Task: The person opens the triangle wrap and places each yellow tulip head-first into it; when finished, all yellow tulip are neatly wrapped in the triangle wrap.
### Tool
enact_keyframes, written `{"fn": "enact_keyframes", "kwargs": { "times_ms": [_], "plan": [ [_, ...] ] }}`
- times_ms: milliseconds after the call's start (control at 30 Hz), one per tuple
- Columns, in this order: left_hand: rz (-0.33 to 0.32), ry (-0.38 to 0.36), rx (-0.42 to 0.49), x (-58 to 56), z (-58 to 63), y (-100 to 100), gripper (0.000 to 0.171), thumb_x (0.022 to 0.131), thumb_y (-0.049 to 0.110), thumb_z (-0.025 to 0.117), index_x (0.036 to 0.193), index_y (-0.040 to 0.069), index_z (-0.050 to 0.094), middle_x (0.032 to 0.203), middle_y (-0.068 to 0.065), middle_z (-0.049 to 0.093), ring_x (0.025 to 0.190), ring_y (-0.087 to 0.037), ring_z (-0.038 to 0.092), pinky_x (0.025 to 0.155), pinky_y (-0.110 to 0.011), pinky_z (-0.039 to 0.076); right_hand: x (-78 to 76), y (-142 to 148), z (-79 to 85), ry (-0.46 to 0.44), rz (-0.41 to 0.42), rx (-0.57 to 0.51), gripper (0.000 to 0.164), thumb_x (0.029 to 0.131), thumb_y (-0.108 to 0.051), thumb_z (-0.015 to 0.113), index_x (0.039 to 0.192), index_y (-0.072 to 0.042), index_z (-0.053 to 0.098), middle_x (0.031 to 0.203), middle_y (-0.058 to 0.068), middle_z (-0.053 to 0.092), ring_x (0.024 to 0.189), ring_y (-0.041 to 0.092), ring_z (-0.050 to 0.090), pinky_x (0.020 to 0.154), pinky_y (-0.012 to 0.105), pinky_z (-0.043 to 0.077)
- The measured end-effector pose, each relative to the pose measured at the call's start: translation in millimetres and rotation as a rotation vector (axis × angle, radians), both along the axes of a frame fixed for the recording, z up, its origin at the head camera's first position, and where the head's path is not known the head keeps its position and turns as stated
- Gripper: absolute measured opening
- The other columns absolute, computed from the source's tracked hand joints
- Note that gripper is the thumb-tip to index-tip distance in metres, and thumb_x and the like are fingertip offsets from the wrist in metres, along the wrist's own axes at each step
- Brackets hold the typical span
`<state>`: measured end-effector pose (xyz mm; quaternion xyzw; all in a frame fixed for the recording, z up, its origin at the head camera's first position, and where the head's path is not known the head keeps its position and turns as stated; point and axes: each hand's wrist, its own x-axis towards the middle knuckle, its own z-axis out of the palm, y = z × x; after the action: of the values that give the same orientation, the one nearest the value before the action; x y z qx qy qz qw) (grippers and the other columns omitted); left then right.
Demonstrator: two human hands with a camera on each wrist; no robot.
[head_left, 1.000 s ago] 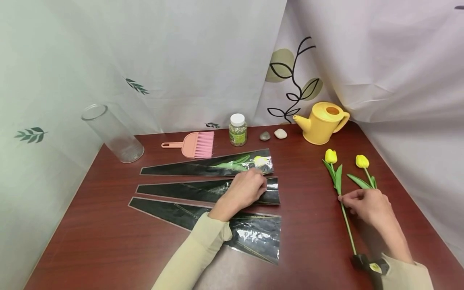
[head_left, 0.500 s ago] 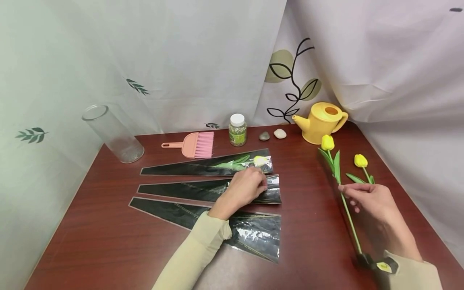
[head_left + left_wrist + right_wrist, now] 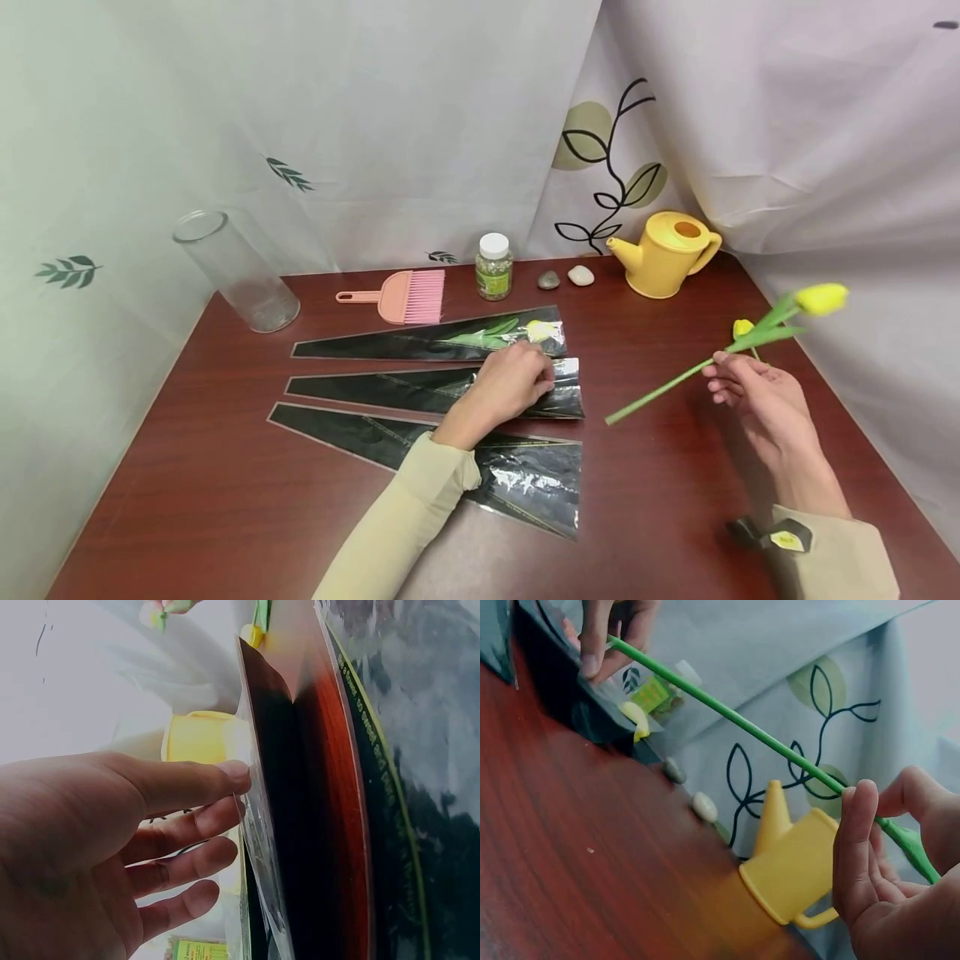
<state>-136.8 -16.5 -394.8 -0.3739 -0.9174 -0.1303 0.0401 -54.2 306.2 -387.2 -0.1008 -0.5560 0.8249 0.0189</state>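
We had both hands busy over the red-brown table (image 3: 187, 483)! The right hand (image 3: 768, 404) pinched a yellow tulip (image 3: 759, 336) by the stem between thumb and fingers, up in the air and tilted, bloom to the right, stem end near the wide end of the middle black wrapper (image 3: 375, 396). The left hand (image 3: 513, 383), we saw, pinched that very edge between thumb and index finger. Just behind lay the far wrapper (image 3: 375, 344), a yellow bloom (image 3: 540, 331) showing through; the near wrapper (image 3: 532, 483) was partly hidden by the left forearm (image 3: 397, 525). A second tulip (image 3: 742, 328) showed behind the right hand, and along the back we spotted a glass vase (image 3: 251, 279), pink brush (image 3: 393, 297), jar (image 3: 494, 271), two stones (image 3: 581, 275) and yellow watering can (image 3: 660, 258).
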Motion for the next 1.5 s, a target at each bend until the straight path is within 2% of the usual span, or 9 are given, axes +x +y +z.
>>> {"fn": "enact_keyframes", "kwargs": {
  "times_ms": [300,433,567,700,900,1100,1200,1333,1500],
  "plan": [
    [-0.001,-0.015,0.009,-0.9,-0.3,0,0.005,0.089,0.027,0.073,0.086,0.024,0.074,0.086,0.010,0.064,0.088,-0.012,0.058,0.067,-0.031,0.052,1.2,0,-14.9,0.020,-0.130,0.005,0.006,0.090,-0.003,0.069,0.093,-0.002,0.074,0.084,0.009,0.074,0.067,0.015,0.070,0.058,0.024,0.055],
    [0.000,-0.006,0.020,-2.1,-1.0,-1,0.005,0.089,0.027,0.073,0.086,0.024,0.074,0.086,0.009,0.064,0.089,-0.012,0.058,0.068,-0.032,0.052,-0.7,-12,-20.7,-0.021,-0.153,0.027,0.006,0.089,-0.006,0.072,0.093,-0.004,0.076,0.083,0.008,0.074,0.064,0.013,0.068,0.056,0.022,0.053],
    [0.007,0.003,0.029,-3.1,-2.0,-1,0.005,0.090,0.027,0.073,0.086,0.024,0.075,0.086,0.009,0.064,0.086,-0.011,0.058,0.066,-0.032,0.052,-4.1,-33,-28.1,-0.075,-0.130,0.019,0.006,0.089,-0.008,0.072,0.091,-0.006,0.077,0.079,0.005,0.073,0.059,0.009,0.064,0.051,0.020,0.051],
    [0.014,0.001,0.037,-3.0,-1.2,-2,0.006,0.090,0.026,0.072,0.086,0.024,0.075,0.085,0.009,0.064,0.084,-0.010,0.058,0.065,-0.031,0.051,-6.4,-61,-34.2,-0.185,-0.109,0.028,0.006,0.088,-0.014,0.074,0.086,-0.009,0.077,0.074,0.001,0.072,0.055,0.007,0.059,0.049,0.019,0.048],
    [0.022,-0.011,0.067,-2.8,1.8,-2,0.007,0.090,0.026,0.072,0.085,0.024,0.076,0.085,0.010,0.064,0.083,-0.010,0.059,0.066,-0.029,0.051,-8.1,-100,-34.9,-0.342,-0.041,0.054,0.009,0.088,-0.018,0.075,0.085,-0.009,0.076,0.068,0.000,0.069,0.050,0.006,0.054,0.047,0.018,0.045],
    [0.023,-0.026,0.068,-2.3,3.5,0,0.007,0.090,0.026,0.072,0.084,0.024,0.076,0.084,0.010,0.064,0.083,-0.010,0.058,0.065,-0.028,0.050,-11.6,-122,-32.6,-0.421,0.084,0.080,0.011,0.090,-0.020,0.072,0.084,-0.012,0.075,0.062,-0.002,0.064,0.045,0.005,0.046,0.043,0.017,0.039],
    [0.022,-0.015,0.055,-2.6,3.9,0,0.008,0.091,0.026,0.071,0.085,0.024,0.076,0.084,0.010,0.064,0.082,-0.010,0.058,0.064,-0.028,0.050,-14.0,-127,-32.2,-0.433,0.154,0.091,0.012,0.093,-0.021,0.068,0.089,-0.012,0.076,0.060,-0.003,0.060,0.043,0.003,0.042,0.040,0.016,0.035],
    [0.028,-0.004,0.037,-3.6,3.7,1,0.008,0.091,0.025,0.071,0.085,0.024,0.077,0.084,0.009,0.064,0.082,-0.011,0.058,0.063,-0.028,0.050,-17.8,-130,-33.2,-0.406,0.245,0.105,0.020,0.097,-0.018,0.061,0.105,-0.003,0.072,0.058,-0.004,0.054,0.039,0.001,0.038,0.038,0.015,0.030],
    [0.033,-0.019,0.021,-2.5,3.3,2,0.005,0.089,0.026,0.073,0.085,0.024,0.076,0.085,0.009,0.065,0.085,-0.012,0.058,0.066,-0.031,0.052,-15.1,-124,-31.2,-0.330,0.321,0.221,0.031,0.100,-0.016,0.055,0.120,0.007,0.062,0.058,-0.003,0.052,0.039,0.002,0.038,0.037,0.016,0.030]
  ]
}}
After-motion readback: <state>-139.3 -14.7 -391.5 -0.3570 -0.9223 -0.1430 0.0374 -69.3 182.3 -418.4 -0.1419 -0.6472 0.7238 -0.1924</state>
